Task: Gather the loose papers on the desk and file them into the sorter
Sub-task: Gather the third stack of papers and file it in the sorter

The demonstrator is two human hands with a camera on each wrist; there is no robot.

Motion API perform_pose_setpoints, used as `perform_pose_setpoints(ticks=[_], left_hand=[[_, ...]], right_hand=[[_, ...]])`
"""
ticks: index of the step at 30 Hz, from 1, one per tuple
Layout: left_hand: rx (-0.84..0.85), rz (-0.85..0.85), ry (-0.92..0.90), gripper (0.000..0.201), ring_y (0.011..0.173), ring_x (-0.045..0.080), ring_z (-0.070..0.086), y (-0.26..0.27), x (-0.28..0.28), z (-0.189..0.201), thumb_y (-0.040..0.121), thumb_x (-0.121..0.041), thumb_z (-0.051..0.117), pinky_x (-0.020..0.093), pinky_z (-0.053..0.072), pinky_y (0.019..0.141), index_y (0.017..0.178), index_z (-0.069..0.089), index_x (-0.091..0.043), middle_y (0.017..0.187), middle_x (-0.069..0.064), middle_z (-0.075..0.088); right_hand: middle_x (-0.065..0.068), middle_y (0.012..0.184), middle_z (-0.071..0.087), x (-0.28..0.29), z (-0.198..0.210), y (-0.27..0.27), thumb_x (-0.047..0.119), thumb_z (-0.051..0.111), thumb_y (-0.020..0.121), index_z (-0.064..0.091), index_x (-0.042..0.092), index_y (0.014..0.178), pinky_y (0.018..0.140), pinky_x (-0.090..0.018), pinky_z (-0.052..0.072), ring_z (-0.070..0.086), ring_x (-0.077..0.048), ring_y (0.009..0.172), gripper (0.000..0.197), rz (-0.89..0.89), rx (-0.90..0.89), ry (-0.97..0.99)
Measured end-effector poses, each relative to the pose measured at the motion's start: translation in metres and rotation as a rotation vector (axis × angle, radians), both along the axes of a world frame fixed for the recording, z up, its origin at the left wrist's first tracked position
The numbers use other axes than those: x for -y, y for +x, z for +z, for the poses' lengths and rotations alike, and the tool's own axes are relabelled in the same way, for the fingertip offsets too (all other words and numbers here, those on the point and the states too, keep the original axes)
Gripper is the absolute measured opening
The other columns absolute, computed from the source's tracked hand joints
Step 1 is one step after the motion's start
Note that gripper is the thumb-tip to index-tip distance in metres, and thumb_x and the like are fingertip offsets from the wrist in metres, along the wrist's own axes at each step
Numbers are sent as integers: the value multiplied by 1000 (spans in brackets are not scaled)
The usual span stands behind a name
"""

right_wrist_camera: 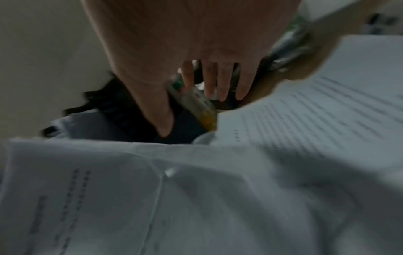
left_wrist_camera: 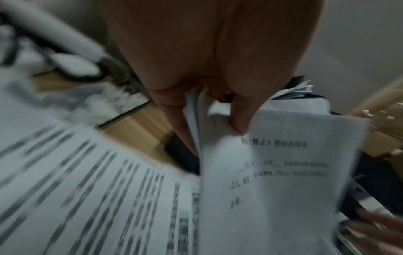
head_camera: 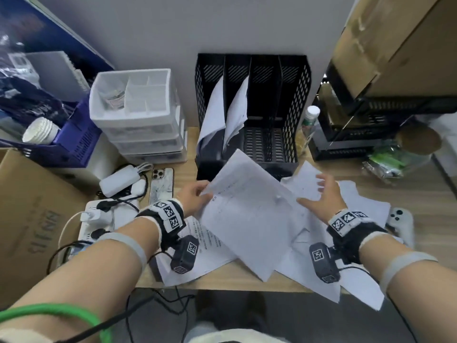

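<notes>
left fingers (left_wrist_camera: 174,110) and thumb pinch the edge of a thin stack of white printed sheets (head_camera: 249,209), left hand (head_camera: 191,198) lifting it tilted above the desk. the left wrist view shows several sheet edges in the pinch, blurred print on the top page. right hand (head_camera: 321,199) is spread, fingers (right_wrist_camera: 222,82) straight and apart, gripping nothing; palm down just over the loose white papers (head_camera: 356,206) at the right, thumb near the right edge of the held stack. contact with the paper can't be confirmed.

more white sheets lie scattered on the light wooden desk (head_camera: 190,154) under and around both hands, some hanging over the near edge. black perforated four-slot file sorter (head_camera: 296,95) stands at the back against the wall, just behind the held stack. its two left slots each hold white paper, leaning.

left of the sorter: white plastic drawer unit (head_camera: 138,120), marbled-case phone (head_camera: 162,186) flat on the desk, white power bank (head_camera: 118,180) with cable. white game controller (head_camera: 401,224) at the right, partly under paper.
</notes>
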State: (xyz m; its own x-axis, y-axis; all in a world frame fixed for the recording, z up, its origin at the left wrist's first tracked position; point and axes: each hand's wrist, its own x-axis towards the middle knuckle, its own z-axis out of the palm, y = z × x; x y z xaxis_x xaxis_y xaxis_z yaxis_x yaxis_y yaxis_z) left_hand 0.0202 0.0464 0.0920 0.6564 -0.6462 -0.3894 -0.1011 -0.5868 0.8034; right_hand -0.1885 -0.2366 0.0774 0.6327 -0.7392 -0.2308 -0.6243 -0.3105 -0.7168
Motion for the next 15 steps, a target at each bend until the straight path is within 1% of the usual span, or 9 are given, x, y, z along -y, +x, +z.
perform_pose_setpoints(ticks=[2, 3, 5, 7, 9, 11, 12, 13, 15], left_hand=[[107, -120, 1, 23, 81, 15, 62, 14, 8, 21, 97, -19, 60, 32, 50, 83, 79, 65, -31, 86, 2, 70], [136, -159, -3, 22, 78, 14, 60, 20, 12, 31, 96, -21, 62, 30, 49, 79, 76, 65, -30, 83, 2, 69], [180, -182, -21, 18, 70, 12, 58, 34, 18, 50, 94, -27, 66, 27, 48, 69, 76, 67, -25, 77, 0, 67], [175, -112, -48, 19, 62, 9, 57, 48, 23, 59, 93, -32, 67, 19, 46, 58, 83, 72, -16, 74, -1, 66], [169, -20, -95, 26, 59, 7, 57, 59, 24, 65, 91, -34, 68, 12, 43, 51, 88, 74, -9, 72, -2, 66], [178, 37, -120, 26, 59, 6, 58, 65, 23, 71, 91, -37, 69, 10, 42, 48, 87, 74, -12, 70, -4, 67], [172, 72, -130, 27, 60, 8, 59, 68, 22, 71, 90, -40, 69, 12, 43, 50, 87, 75, -13, 72, -3, 68], [153, 116, -141, 30, 61, 12, 60, 71, 22, 71, 89, -41, 70, 18, 45, 52, 89, 76, -12, 73, 0, 69], [105, 220, -182, 36, 62, 21, 56, 76, 20, 70, 86, -43, 72, 26, 45, 56, 88, 76, -8, 71, 7, 65]], right_hand=[[2, 131, 45, -11, 28, 18, 27, 86, 70, 36, 21, 141, 106, -34, 38, 44, -14, 123, 88, 219, -12, 30], [5, 130, 50, -19, 39, 26, 26, 85, 72, 38, 24, 140, 102, -30, 38, 47, -13, 125, 83, 327, -25, 102], [3, 125, 64, -37, 57, 43, 16, 81, 77, 52, 27, 126, 95, -25, 45, 58, -19, 122, 58, 452, -13, 269], [1, 116, 73, -55, 68, 51, 15, 76, 82, 64, 26, 113, 97, -31, 50, 66, -21, 114, 36, 418, 78, 479], [0, 115, 74, -68, 73, 56, 25, 72, 84, 68, 24, 113, 98, -35, 51, 68, -20, 111, 28, 322, 181, 626], [0, 116, 73, -72, 74, 58, 46, 75, 76, 67, 24, 115, 96, -36, 52, 67, -20, 112, 45, 314, 227, 650], [-1, 116, 73, -72, 72, 59, 54, 78, 71, 66, 25, 117, 97, -38, 52, 67, -21, 112, 55, 330, 221, 616], [-2, 116, 73, -72, 71, 60, 54, 80, 68, 66, 25, 117, 97, -39, 52, 67, -22, 112, 59, 346, 211, 572], [-5, 114, 73, -68, 65, 60, 34, 79, 78, 66, 22, 115, 96, -42, 53, 67, -25, 110, 42, 326, 217, 520]])
